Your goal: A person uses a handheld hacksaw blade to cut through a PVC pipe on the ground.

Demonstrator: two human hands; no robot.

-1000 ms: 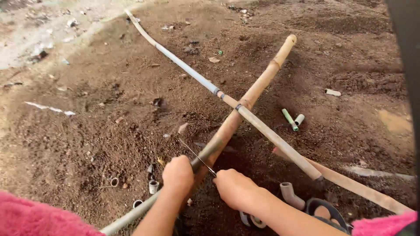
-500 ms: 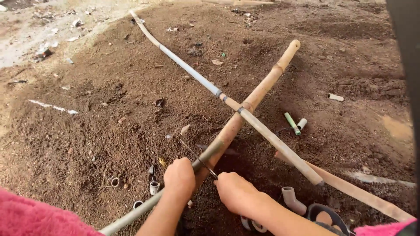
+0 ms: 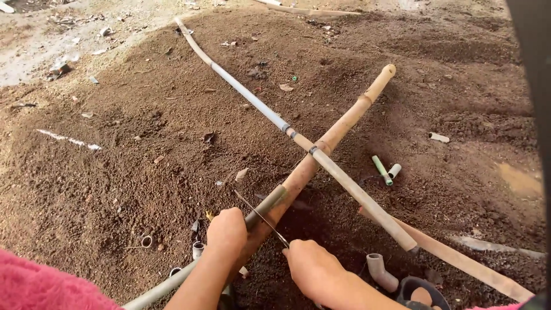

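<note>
Crossed on the brown soil ground: long tan bamboo pole over long thin grey pipe, meeting mid-scene. Near the bottom, left hand on short grey tube, right hand just beside it, thin metal saw blade between. Right of the crossing, small green tube piece; lower right, curved grey pipe elbow.

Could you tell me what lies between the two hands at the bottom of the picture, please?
In the head view, a thin saw blade runs slantwise between the left hand and the right hand, crossing the grey pipe that lies against the bamboo pole.
</note>
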